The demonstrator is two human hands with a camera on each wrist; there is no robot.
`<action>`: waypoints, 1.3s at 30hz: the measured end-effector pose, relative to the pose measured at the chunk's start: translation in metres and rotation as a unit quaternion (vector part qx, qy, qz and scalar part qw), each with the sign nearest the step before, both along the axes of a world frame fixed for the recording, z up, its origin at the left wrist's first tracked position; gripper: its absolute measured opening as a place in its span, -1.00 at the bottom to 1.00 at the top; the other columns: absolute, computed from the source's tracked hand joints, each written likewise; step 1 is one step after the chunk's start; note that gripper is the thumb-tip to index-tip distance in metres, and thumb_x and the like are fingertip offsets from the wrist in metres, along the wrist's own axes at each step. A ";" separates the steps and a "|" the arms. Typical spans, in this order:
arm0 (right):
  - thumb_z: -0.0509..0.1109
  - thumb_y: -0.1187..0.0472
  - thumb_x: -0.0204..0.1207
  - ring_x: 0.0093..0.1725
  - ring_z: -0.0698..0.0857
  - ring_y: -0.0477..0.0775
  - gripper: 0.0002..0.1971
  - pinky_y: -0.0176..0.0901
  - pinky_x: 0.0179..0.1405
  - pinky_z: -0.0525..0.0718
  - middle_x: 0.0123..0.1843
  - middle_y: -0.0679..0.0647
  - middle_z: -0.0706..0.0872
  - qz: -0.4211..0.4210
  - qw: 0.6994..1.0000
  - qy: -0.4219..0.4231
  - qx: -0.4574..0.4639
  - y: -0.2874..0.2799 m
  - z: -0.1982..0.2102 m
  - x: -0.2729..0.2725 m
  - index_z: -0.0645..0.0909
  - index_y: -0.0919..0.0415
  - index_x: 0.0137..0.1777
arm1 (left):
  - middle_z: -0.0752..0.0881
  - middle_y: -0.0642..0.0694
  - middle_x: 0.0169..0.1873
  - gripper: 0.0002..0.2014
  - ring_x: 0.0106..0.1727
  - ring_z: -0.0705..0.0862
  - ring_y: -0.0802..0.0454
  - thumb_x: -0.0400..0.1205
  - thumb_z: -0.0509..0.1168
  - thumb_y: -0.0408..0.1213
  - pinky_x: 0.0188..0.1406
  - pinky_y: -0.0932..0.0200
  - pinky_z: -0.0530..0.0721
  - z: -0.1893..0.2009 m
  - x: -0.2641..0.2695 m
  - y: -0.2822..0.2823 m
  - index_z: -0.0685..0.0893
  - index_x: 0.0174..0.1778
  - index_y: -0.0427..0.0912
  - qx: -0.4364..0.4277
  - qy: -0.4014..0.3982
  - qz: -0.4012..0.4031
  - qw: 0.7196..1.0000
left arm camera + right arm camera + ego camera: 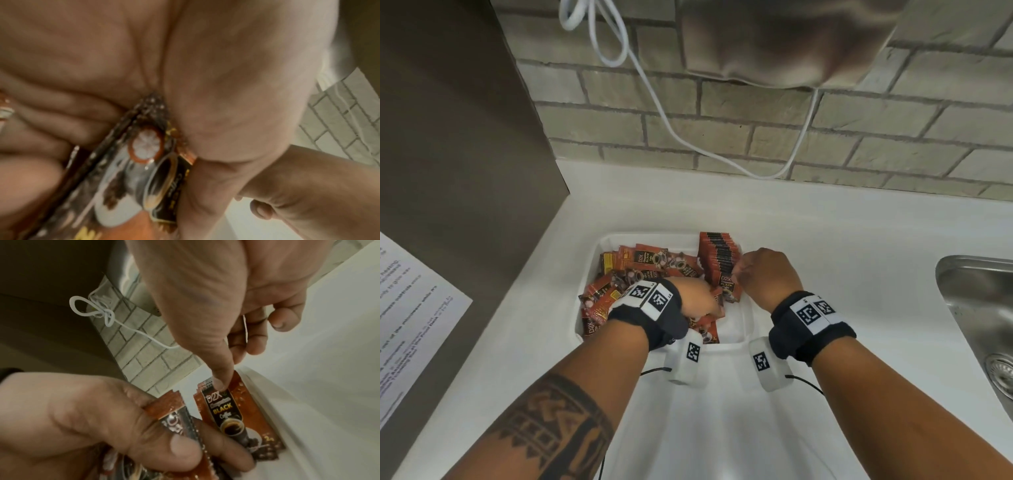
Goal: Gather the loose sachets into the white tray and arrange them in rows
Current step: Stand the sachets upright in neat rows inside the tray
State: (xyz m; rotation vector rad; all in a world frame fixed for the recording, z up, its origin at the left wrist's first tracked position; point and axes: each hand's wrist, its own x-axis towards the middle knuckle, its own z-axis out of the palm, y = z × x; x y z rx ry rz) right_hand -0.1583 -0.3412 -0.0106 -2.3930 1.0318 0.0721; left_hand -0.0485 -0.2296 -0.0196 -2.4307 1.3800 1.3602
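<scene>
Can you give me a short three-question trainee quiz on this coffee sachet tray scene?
1. True or false: a standing row of sachets lines the right side of the white tray.
2. What does the left hand hold? A) a cable B) sachets C) nothing
3. Fill in: the right hand has its thumb tip on the row's nearest ____.

Key: 1 true; 2 B; 3 sachet.
</scene>
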 end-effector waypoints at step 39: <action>0.55 0.30 0.39 -0.22 0.66 -0.05 -0.74 -0.21 -0.23 0.53 -0.22 -0.13 0.71 -0.025 0.997 -0.065 0.024 0.000 -0.009 -0.013 0.59 -0.08 -0.29 | 0.78 -0.02 -0.33 -0.73 -0.22 0.72 -0.04 0.76 0.29 -0.12 -0.35 0.26 0.63 -0.009 -0.002 -0.001 0.74 -0.09 -0.25 -0.052 0.176 0.131 0.974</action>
